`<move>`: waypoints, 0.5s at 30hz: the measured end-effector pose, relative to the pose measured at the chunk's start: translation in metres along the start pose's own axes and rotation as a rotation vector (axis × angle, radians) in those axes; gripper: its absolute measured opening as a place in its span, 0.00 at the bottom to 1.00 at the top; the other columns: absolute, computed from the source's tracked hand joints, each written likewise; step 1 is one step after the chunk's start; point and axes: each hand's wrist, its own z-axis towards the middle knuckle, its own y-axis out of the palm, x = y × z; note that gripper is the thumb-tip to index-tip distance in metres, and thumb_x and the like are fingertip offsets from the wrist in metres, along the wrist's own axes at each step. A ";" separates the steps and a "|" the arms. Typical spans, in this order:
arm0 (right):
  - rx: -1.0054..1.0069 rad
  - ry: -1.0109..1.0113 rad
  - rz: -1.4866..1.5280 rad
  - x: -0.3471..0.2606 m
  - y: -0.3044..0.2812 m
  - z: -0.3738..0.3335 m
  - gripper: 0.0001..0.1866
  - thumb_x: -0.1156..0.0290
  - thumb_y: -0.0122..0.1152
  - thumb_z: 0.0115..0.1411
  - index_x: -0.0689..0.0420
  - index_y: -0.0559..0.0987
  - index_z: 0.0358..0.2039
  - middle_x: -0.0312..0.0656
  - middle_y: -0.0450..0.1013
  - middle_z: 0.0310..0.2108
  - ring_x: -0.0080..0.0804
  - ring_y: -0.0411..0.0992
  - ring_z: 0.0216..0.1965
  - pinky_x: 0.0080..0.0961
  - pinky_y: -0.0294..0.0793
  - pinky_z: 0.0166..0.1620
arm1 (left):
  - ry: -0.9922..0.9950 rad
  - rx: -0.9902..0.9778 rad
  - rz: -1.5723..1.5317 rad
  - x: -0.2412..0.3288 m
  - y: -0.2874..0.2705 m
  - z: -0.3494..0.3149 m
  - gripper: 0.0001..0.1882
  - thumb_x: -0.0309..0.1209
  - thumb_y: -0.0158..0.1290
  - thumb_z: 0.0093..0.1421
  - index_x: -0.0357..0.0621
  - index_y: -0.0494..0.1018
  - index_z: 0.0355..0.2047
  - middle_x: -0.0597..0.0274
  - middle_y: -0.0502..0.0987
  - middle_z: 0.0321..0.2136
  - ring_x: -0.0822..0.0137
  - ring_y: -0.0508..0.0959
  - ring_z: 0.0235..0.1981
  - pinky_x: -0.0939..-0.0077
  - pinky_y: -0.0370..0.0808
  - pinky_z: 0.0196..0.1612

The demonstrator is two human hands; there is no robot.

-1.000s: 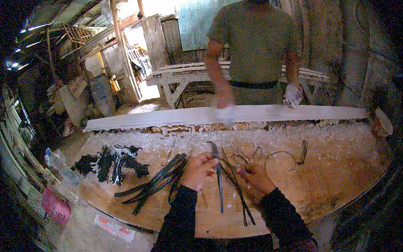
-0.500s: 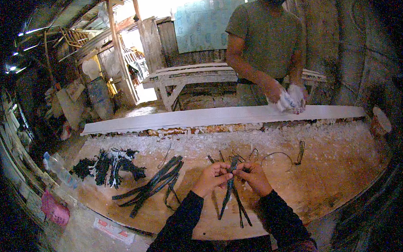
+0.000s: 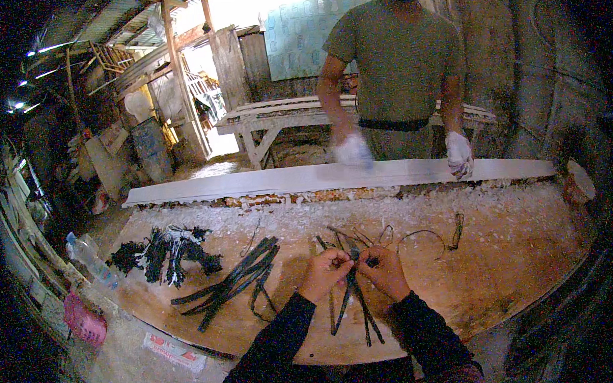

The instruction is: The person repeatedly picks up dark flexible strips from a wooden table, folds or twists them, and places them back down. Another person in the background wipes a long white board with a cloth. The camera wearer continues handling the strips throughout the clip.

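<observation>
My left hand [image 3: 325,273] and my right hand [image 3: 385,271] meet over the near middle of the wooden table. Fingers of both pinch a small bunch of black strips [image 3: 351,291] where the strips cross. Its loose ends fan out below my hands, and the pinched spot is mostly hidden by my fingers. More black strips [image 3: 232,282] lie in a crossed pile left of my left hand. Farther left sits a heap of shaggy black and white tufts [image 3: 170,256]. Thin dark cord [image 3: 456,235] loops across the table beyond my right hand.
A long white board-like piece [image 3: 266,182] runs along the table's far edge. Behind it stands a person [image 3: 403,66] with white-covered hands. A plastic bottle [image 3: 91,260] lies at the left edge, a pink basket [image 3: 85,319] below it. A pale bowl-like container [image 3: 577,182] is far right.
My fingers have shifted slightly around the pinched strips, whose upper end now shows less. Across the table, the person's hands have parted, one sweeping left along the white piece.
</observation>
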 end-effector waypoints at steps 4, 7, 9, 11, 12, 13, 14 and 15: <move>-0.021 -0.079 -0.114 -0.009 -0.003 -0.001 0.04 0.75 0.58 0.42 0.59 0.72 0.20 0.36 0.68 0.20 0.23 0.66 0.24 0.18 0.65 0.29 | 0.011 -0.023 0.071 0.007 -0.001 0.000 0.06 0.26 0.51 0.51 0.38 0.67 0.25 0.64 0.67 0.27 0.74 0.70 0.26 0.84 0.68 0.21; -0.044 -0.016 -0.073 -0.015 -0.005 -0.004 0.05 0.75 0.58 0.42 0.59 0.72 0.21 0.37 0.68 0.20 0.24 0.66 0.25 0.19 0.65 0.29 | 0.119 -0.025 0.176 0.012 -0.005 0.002 0.06 0.27 0.51 0.50 0.37 0.67 0.24 0.62 0.66 0.28 0.69 0.68 0.31 0.81 0.68 0.29; -0.081 -0.029 0.032 -0.017 -0.005 -0.005 0.05 0.75 0.58 0.42 0.59 0.71 0.20 0.37 0.68 0.21 0.24 0.66 0.25 0.19 0.64 0.29 | 0.095 -0.041 0.191 0.013 -0.007 0.002 0.06 0.27 0.51 0.50 0.37 0.67 0.25 0.60 0.65 0.29 0.66 0.67 0.34 0.78 0.67 0.35; -0.001 -0.137 -0.063 -0.017 -0.001 -0.003 0.05 0.76 0.58 0.42 0.59 0.71 0.20 0.37 0.68 0.21 0.25 0.66 0.25 0.19 0.64 0.29 | -0.012 -0.086 0.158 0.011 -0.007 0.001 0.07 0.28 0.51 0.51 0.37 0.67 0.25 0.59 0.65 0.31 0.65 0.67 0.35 0.77 0.66 0.38; 0.036 -0.227 -0.112 -0.018 0.001 -0.001 0.05 0.76 0.58 0.42 0.59 0.71 0.20 0.38 0.67 0.22 0.26 0.66 0.25 0.19 0.64 0.29 | 0.006 -0.086 0.170 0.009 -0.007 0.000 0.07 0.28 0.51 0.51 0.37 0.67 0.25 0.59 0.65 0.32 0.65 0.67 0.35 0.76 0.65 0.40; 0.017 -0.184 -0.120 -0.019 0.001 -0.001 0.05 0.76 0.58 0.41 0.59 0.71 0.20 0.38 0.67 0.22 0.26 0.65 0.25 0.20 0.64 0.28 | 0.000 -0.088 0.138 0.006 -0.006 0.000 0.07 0.29 0.51 0.51 0.37 0.66 0.26 0.58 0.65 0.33 0.65 0.67 0.36 0.76 0.65 0.40; -0.001 -0.139 -0.129 -0.021 0.000 -0.001 0.05 0.76 0.58 0.41 0.59 0.71 0.20 0.38 0.67 0.22 0.26 0.65 0.25 0.20 0.64 0.28 | 0.066 -0.068 0.116 0.003 -0.004 0.001 0.08 0.29 0.51 0.51 0.37 0.66 0.26 0.58 0.64 0.34 0.65 0.67 0.37 0.76 0.65 0.40; -0.019 -0.095 -0.137 -0.023 -0.001 -0.002 0.05 0.76 0.58 0.41 0.59 0.71 0.20 0.38 0.67 0.22 0.26 0.65 0.25 0.20 0.64 0.28 | 0.118 -0.056 0.127 0.001 -0.003 0.002 0.08 0.29 0.51 0.51 0.37 0.66 0.26 0.58 0.64 0.35 0.64 0.67 0.37 0.76 0.65 0.41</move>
